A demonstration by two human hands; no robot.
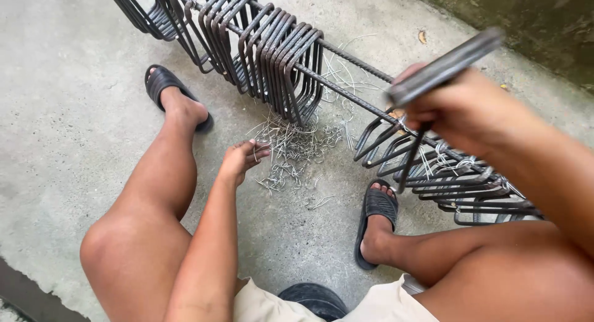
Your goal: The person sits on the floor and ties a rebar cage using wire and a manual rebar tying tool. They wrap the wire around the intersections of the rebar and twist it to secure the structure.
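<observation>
On the bare concrete floor (68,111), between the person's spread legs, lay a loose heap of short tie wires (291,150), bent and tangled. The left hand (242,158) reached down to the near edge of that heap, fingers curled in a pinch on a few wire pieces at its fringe. The right hand (461,114) was raised close to the camera, fist closed round a dark metal hooked tool (442,68), whose thin shank (411,158) pointed down toward the steel.

Across the far side ran long ribbed rebars (356,60), threaded through a close bunch of rectangular stirrups (272,56) standing upright; more stirrups (451,179) lay leaning over at the right, some already bound with pale wire. The heap sat just beside the foot of the upright bunch.

Open floor stretched to the left of the left leg and in the gap between the two black sandals (376,220), where only stray wires lay. The left foot's sandal (162,87) rested near the stirrups. At upper right a stained, greenish wall (532,18) closed the space behind the steel.
</observation>
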